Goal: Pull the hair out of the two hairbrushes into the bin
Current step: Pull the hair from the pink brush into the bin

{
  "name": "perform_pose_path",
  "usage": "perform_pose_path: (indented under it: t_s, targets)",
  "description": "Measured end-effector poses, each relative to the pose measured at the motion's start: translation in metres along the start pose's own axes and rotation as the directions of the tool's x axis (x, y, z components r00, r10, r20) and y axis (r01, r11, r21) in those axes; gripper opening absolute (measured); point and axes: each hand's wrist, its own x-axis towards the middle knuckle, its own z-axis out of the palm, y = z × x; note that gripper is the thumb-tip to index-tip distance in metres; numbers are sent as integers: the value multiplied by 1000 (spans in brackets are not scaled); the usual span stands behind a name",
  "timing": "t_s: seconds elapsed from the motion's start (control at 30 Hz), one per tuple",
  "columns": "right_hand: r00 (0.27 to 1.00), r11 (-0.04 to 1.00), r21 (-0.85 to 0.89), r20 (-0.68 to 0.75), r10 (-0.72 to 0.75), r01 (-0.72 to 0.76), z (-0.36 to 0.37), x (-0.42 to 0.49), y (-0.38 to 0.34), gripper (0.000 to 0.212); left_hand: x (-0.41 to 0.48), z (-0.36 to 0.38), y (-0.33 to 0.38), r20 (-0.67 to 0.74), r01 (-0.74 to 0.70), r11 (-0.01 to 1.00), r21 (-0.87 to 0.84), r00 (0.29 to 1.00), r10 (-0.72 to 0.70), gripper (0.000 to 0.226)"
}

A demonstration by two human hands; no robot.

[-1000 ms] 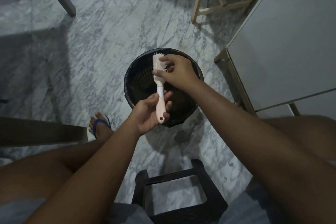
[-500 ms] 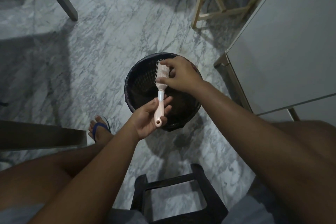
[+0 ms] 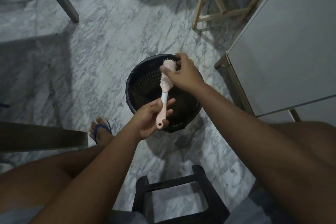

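Head camera, looking down from a seated person's viewpoint onto a grey marble floor (image 3: 101,45).

A round black bin (image 3: 141,82) with lattice walls stands on the floor between the person's knees. Both arms reach out over it, so anything pulled loose should drop straight in.

The left hand (image 3: 149,117) holds a pink hairbrush (image 3: 164,85) by its handle, thumb and fingers clamped round it. It steadies the brush over the bin's open mouth, head pointing away from the body.

The right hand (image 3: 184,73) is at the brush head. Its thumb lies on the near side and its curled fingers wrap the far side where the bristles show, pinching the head between them. This looks like a grip for drawing hair out of the bristles. Whether any strands are caught in the fingers is too small and dark to tell.

Only one brush is in view, so the second cannot be placed.

A black stool (image 3: 141,198) stands below the arms. A blue-strapped sandal (image 3: 101,129) sits left of the bin, and a white cabinet (image 3: 291,51) stands to the right.
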Motion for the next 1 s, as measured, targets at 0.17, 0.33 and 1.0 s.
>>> perform_pose_path:
  t_s: [0.17, 0.33, 1.0]
  targets:
    - [976, 999, 5, -210, -51, 53, -7, 12, -6, 36, -4, 3, -3, 24, 18, 991, 136, 999, -22, 36]
    - [983, 999, -22, -178, -38, 35, -21, 24, -7, 50, -5, 0, -1, 86, 42, 999, 17, 995, -43, 36]
    - [963, 623, 743, 105, 250, -243, -16, 1, 0, 20, -5, 3, 8, 91, 5, 996, -85, 996, 3, 39]
